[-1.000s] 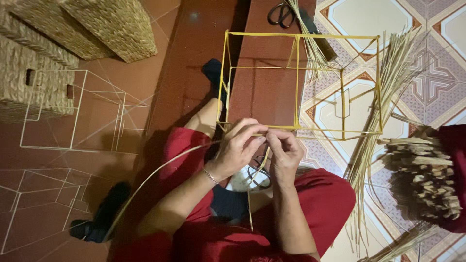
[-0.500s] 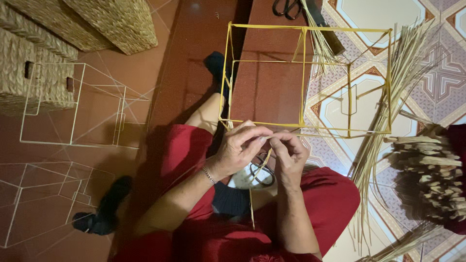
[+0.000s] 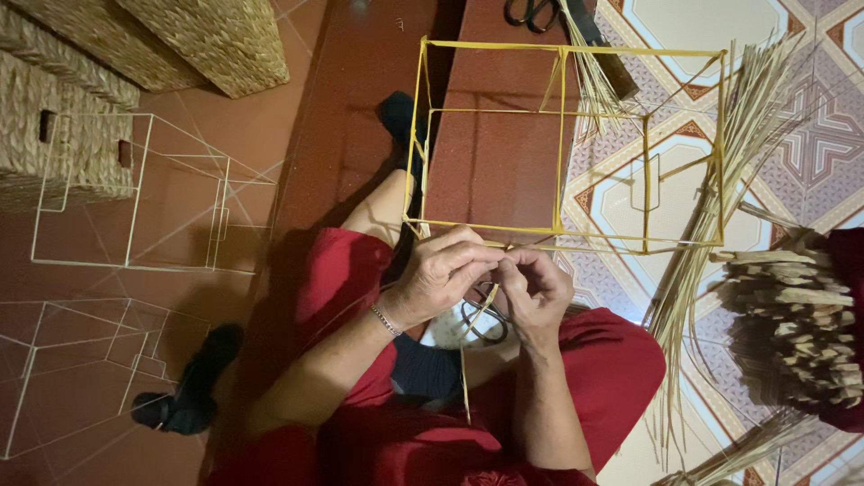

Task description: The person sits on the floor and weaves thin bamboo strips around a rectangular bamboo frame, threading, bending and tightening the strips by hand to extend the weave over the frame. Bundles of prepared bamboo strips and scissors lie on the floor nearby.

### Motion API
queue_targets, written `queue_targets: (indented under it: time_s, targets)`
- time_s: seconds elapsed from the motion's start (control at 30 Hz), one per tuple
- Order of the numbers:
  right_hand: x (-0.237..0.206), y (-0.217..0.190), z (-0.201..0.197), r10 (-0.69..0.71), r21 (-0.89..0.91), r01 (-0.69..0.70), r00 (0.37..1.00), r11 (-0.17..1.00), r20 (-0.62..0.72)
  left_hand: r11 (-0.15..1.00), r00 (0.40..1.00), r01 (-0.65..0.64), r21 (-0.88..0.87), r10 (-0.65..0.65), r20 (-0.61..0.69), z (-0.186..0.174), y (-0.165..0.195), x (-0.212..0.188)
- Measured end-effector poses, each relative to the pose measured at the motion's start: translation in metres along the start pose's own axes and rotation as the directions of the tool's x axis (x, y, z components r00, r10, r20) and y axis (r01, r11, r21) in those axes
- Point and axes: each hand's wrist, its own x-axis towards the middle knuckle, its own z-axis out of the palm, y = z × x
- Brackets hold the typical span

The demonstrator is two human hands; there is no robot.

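A yellow wire box frame [image 3: 560, 135] stands on the floor in front of my knees. My left hand [image 3: 441, 272] and my right hand [image 3: 535, 288] meet at its near bottom bar, fingers pinched together on a thin straw strand [image 3: 465, 378] that hangs down between my red-clad legs. A wristband circles my left wrist. Under my hands lies a white thing with a dark loop [image 3: 481, 322], partly hidden.
Loose straw stalks [image 3: 720, 207] fan out on the right beside a stack of flat strips [image 3: 792, 315]. Bare white wire frames [image 3: 135, 193] and woven baskets [image 3: 207, 40] sit left. Scissors [image 3: 533, 13] lie at the top edge. A black shoe [image 3: 189, 391] lies lower left.
The long strand that trailed off to the lower left is now drawn in and hangs short between my legs. My hands stay at the same bar.
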Motion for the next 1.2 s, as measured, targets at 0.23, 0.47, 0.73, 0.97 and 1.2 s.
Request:
queue_targets:
  time_s: [0.23,0.47,0.73,0.97,1.2]
  targets:
    - [0.000,0.000,-0.001,0.165,0.240,-0.172,0.985,0.955,0.049,0.999,0.999,-0.025,-0.033,0.025,-0.020,0.002,-0.007,0.002]
    - [0.003,-0.003,-0.002,0.166,0.300,-0.188,0.981,0.935,0.100,0.997,1.000,-0.008,-0.078,0.006,-0.018,0.004,-0.011,0.001]
    - [0.005,-0.006,-0.008,0.184,0.382,-0.259,0.957,0.887,0.223,0.951,0.980,0.160,-0.266,-0.120,0.159,-0.002,-0.021,-0.002]
    - [0.006,-0.006,-0.010,0.215,0.402,-0.306,0.943,0.863,0.255,0.903,0.951,0.259,-0.343,-0.176,0.254,0.003,-0.030,-0.006]
    - [0.004,-0.008,-0.006,0.241,0.423,-0.316,0.945,0.849,0.222,0.925,0.955,0.241,-0.294,-0.172,0.241,0.007,-0.033,-0.009]
